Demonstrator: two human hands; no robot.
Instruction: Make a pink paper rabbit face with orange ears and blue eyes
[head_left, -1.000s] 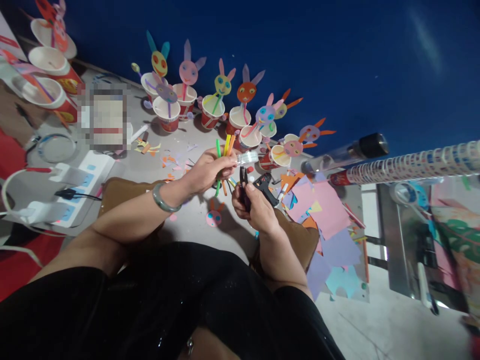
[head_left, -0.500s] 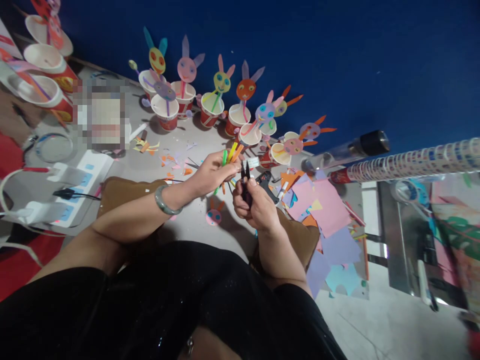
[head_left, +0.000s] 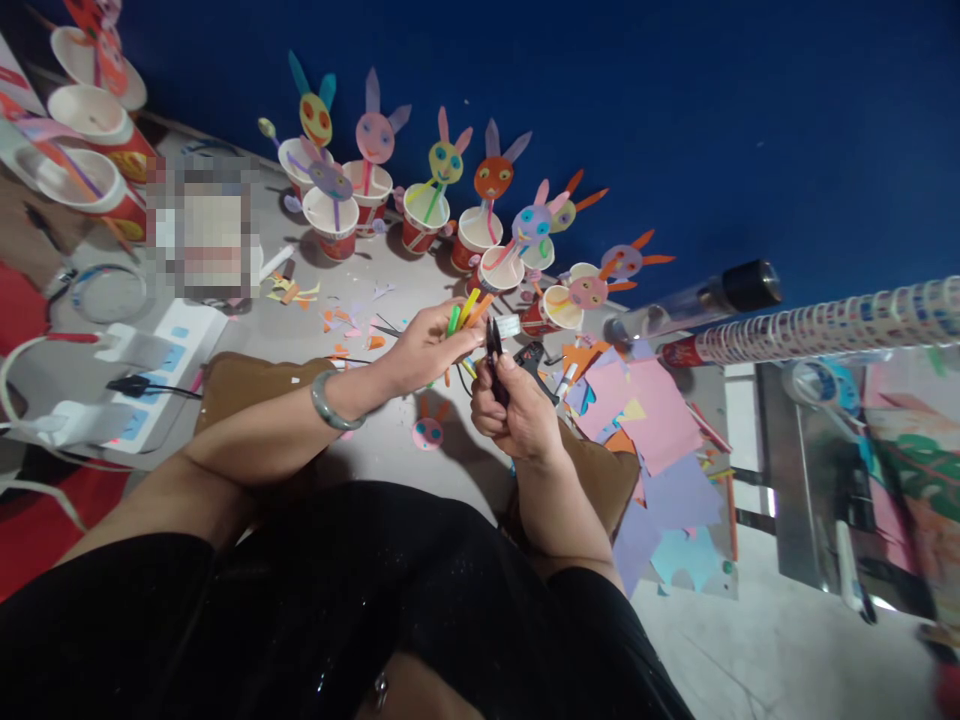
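Note:
My left hand [head_left: 433,346], with a bangle on its wrist, is closed around a bundle of green, yellow and orange strips [head_left: 468,310]. Their ends stick out above and below the fingers. In my right hand [head_left: 517,405] is a pair of dark scissors [head_left: 493,345], blades pointing up and nearly together. The blades are right beside the left fingertips and the orange strip; I cannot tell whether they touch it. On the table below lies a pink paper rabbit face [head_left: 427,432]. A black glue gun [head_left: 534,368] lies behind my right hand, partly hidden.
Paper cups [head_left: 330,225] with paper rabbit faces stand along the blue wall [head_left: 600,90]. Coloured paper sheets [head_left: 660,410] and a long stack of cups [head_left: 825,318] are on the right. A white power strip [head_left: 176,350] is on the left. Paper scraps [head_left: 341,320] lie mid-table.
The scissors' blades have come closer together. My right hand has shifted slightly to the right, while my left hand has barely moved and still holds the strips.

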